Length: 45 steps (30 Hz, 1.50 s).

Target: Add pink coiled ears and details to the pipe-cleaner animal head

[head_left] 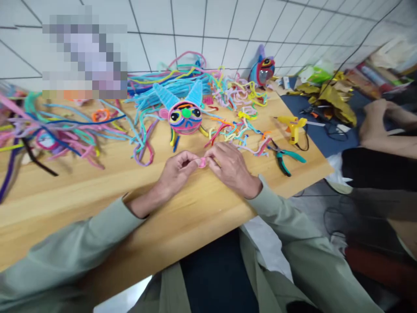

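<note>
Between my two hands is a small curled pink pipe cleaner [202, 163]. My left hand [178, 171] pinches it from the left with thumb and forefinger. From the other side, the bent fingers of my right hand [228, 166] close on it too. Just beyond my hands sits a pipe-cleaner animal head [185, 116] with tall blue ears, a green nose and large eyes. Teal-handled pliers [286, 160] lie to the right of my right hand, and a yellow glue gun [293, 128] rests behind them.
Loose pipe cleaners [65, 130] spread over the left side of the wooden table [137, 256], with a blue bundle [176, 89] at the back. A second colourful figure [262, 69] stands by the tiled wall. Gold wrapping [339, 102] lies at right, near another person's bare limb [381, 126].
</note>
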Motion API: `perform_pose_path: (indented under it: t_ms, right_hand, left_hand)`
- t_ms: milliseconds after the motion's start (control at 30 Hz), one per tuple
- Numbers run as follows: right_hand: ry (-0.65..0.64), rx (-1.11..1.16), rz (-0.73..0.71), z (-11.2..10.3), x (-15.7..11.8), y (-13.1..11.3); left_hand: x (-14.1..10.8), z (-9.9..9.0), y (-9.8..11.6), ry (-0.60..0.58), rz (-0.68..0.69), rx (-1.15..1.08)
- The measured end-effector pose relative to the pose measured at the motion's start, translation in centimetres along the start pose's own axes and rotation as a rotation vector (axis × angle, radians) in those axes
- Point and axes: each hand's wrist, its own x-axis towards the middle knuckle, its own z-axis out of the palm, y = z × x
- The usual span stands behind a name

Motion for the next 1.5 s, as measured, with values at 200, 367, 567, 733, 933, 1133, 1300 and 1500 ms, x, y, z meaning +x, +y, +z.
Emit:
perform_pose_path:
  t_ms: [200, 367, 567, 733, 933, 1133, 1300, 1500]
  right_hand:
    - [0.144, -0.046, 0.110, -3.4, -4.6, 1.1]
    - [0.220, -0.319, 0.526, -8.6, -13.6, 8.7]
    - [0.066, -0.449, 0.777, -9.8, -18.8, 16.3]
    - [0.006, -0.565, 0.787, -9.0, -18.2, 17.2]
    - [-0.073, -0.722, 0.738, -9.3, -17.1, 16.2]
    - [-0.076, -0.749, 0.740, -9.2, -16.4, 16.3]
    - [0.016, -0.669, 0.719, -10.2, -17.1, 16.2]
    - [0.393, -0.006, 0.804, -12.3, -17.5, 11.5]
  left_hand:
    - [-0.7, 1.0, 0.1, 0.003, -0.038, -0.052]
    - [-0.8, 1.3, -0.8, 0.050, -0.026, -0.078]
    - [-0.7, 1.2, -1.3, 0.104, -0.027, -0.062]
    - [-0.9, 1.5, -1.0, 0.100, 0.003, -0.113]
    - [-0.8, 1.1, -0.8, 0.065, -0.005, -0.144]
    - [-0.6, 1.1, -1.3, 0.079, 0.011, -0.183]
    - [-0.5, 1.0, -1.1, 0.083, 0.016, -0.181]
    - [-0.8, 0.8, -0.6, 0.052, 0.021, -0.174]
